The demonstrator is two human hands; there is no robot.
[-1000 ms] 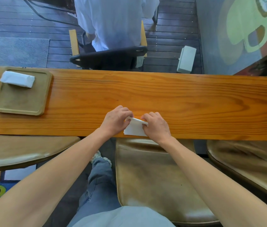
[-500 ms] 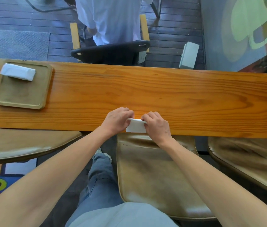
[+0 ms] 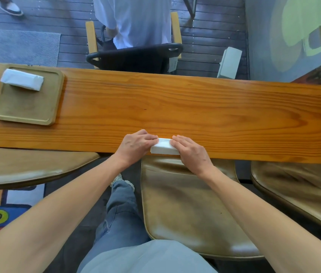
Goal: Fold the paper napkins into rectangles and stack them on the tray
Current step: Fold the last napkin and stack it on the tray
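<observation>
Napkin lies at the desk's near edge, both hands' fingers pressed flat across its ends; firm, even creasing should square it before stacking on the far-left tray.

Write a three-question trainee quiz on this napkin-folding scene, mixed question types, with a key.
1. True or false: the tray is bare.
2. Which hands touch the napkin being folded? A) left only B) right only C) both
3. Fill in: the tray sits toward the table's ____ end.

Key:
1. False; a folded napkin stack lies on it.
2. C; left hand and right hand press its ends.
3. Left.
</observation>
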